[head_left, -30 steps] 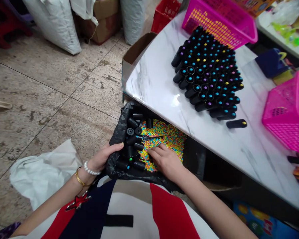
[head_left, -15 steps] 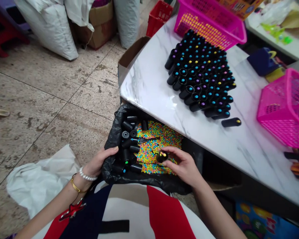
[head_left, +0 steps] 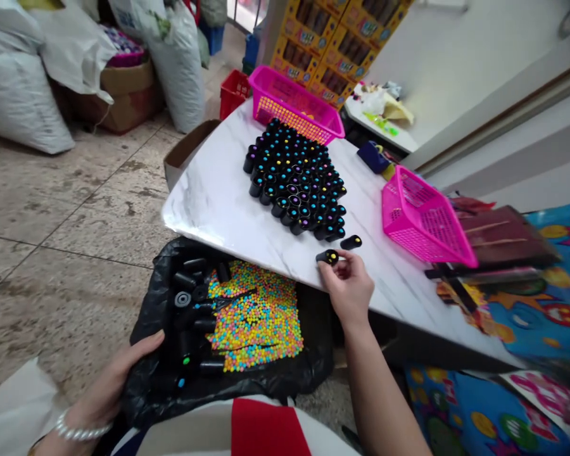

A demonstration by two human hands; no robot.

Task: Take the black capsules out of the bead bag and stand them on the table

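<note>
Right hand and black tube at the surface's near edge. The right hand (head_left: pixel 350 285) has its fingers pinching a black tube (head_left: pixel 325 256) with yellow pellets at its top; whether its base touches the surface (head_left: pixel 209 199) cannot be told. The left thumb lies over the rim of the lined bin (head_left: pixel 308 378); the left hand's (head_left: pixel 108 383) other fingers are hidden, so their closure cannot be told. Half a second earlier the tube was above the beads (head_left: pixel 261 316); now it is clear of the bin, beside a lone tube (head_left: pixel 351 242) just beyond the right fingers. Left of these fingers lies bare surface; the tube cluster (head_left: pixel 294 183) bounds the room beyond, the pink basket (head_left: pixel 403 231) that to the right.
</note>
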